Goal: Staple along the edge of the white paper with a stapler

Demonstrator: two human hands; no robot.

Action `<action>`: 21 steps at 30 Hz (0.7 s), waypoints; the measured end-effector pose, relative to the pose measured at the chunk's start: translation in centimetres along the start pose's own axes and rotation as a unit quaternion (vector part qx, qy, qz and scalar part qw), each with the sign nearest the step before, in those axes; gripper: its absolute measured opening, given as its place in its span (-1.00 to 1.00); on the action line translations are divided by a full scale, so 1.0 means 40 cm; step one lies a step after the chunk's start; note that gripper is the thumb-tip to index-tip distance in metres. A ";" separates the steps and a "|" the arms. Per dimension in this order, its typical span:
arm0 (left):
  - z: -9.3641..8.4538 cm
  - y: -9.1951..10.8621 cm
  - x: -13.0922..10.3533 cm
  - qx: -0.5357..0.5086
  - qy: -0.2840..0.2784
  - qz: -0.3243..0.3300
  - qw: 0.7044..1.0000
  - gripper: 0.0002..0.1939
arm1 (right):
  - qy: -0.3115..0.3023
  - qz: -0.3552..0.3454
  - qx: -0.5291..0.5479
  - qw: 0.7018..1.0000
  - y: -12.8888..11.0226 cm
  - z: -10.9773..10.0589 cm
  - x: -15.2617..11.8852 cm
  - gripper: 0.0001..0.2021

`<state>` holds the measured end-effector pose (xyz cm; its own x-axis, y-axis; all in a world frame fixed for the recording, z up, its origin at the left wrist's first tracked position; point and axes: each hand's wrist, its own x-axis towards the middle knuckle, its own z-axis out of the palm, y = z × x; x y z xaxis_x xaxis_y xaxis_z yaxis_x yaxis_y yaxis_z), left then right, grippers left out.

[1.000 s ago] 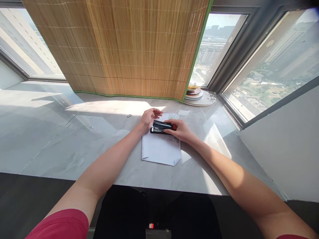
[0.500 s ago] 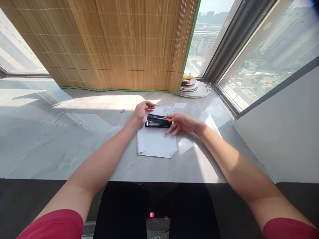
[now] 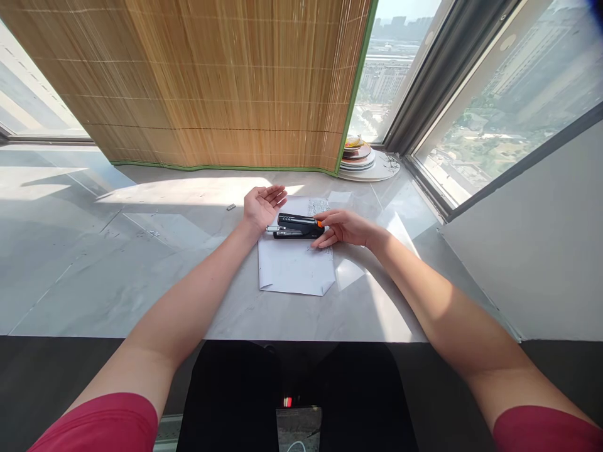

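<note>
Over creased paper (image 3: 293, 271), glossy stapler (image 3: 298, 222)

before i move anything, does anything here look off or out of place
Two things: a silvery piece juts from the stapler beside the left hand, and the paper beneath has folded near corners, so its outline isn't square.

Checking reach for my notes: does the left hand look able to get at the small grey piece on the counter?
Likely yes: the left hand is open and looks empty, with only bare counter between it and the small grey piece.
</note>
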<state>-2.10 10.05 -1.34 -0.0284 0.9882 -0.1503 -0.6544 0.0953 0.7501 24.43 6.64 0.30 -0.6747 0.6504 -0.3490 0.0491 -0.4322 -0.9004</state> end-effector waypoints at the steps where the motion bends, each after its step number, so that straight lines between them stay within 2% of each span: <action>1: 0.000 0.000 0.000 0.002 0.001 0.000 1.000 -0.79 | 0.006 -0.011 -0.026 1.000 0.002 0.005 0.000 -0.57; 4: 0.003 -0.003 0.000 0.009 0.006 -0.003 1.000 -0.80 | 0.096 -0.124 -0.130 0.979 0.006 0.025 -0.001 -0.64; 6: 0.004 -0.004 0.000 0.014 0.006 -0.005 1.000 -0.80 | 0.170 -0.231 -0.226 0.931 0.007 0.040 0.002 -0.64; 7: 0.004 -0.004 0.000 0.017 0.003 -0.004 1.000 -0.80 | 0.186 -0.273 -0.282 0.901 0.008 0.046 0.005 -0.65; 9: 0.003 -0.003 -0.001 0.024 -0.006 0.002 1.000 -0.79 | 0.172 -0.320 -0.392 0.845 0.012 0.056 0.014 -0.65; 11: 0.002 -0.002 -0.003 0.026 -0.020 0.011 0.999 -0.77 | 0.137 -0.336 -0.465 0.808 0.017 0.065 0.022 -0.69; 14: 0.004 -0.002 -0.009 0.017 -0.036 0.028 0.999 -0.75 | 0.142 -0.364 -0.480 0.785 0.024 0.073 0.027 -0.81; 16: 0.010 -0.003 -0.015 0.008 -0.044 0.029 0.999 -0.73 | 0.205 -0.400 -0.462 0.765 0.024 0.072 0.024 -0.84; 17: 0.013 -0.003 -0.018 0.006 -0.054 0.019 0.998 -0.72 | 0.246 -0.422 -0.457 0.743 0.024 0.069 0.022 -0.85; 19: 0.019 -0.005 -0.022 0.007 -0.082 -0.025 0.996 -0.68 | 0.316 -0.464 -0.469 0.682 0.024 0.057 0.020 -0.85; 21: 0.023 -0.007 -0.024 0.011 -0.116 -0.085 0.990 -0.61 | 0.341 -0.493 -0.511 0.616 0.025 0.040 0.022 -0.77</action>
<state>-1.19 9.20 -0.80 0.2555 0.9586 -0.1256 -0.6188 0.2620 0.7406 22.69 5.77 -0.50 -0.2982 0.5437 0.7845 0.5358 0.7755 -0.3338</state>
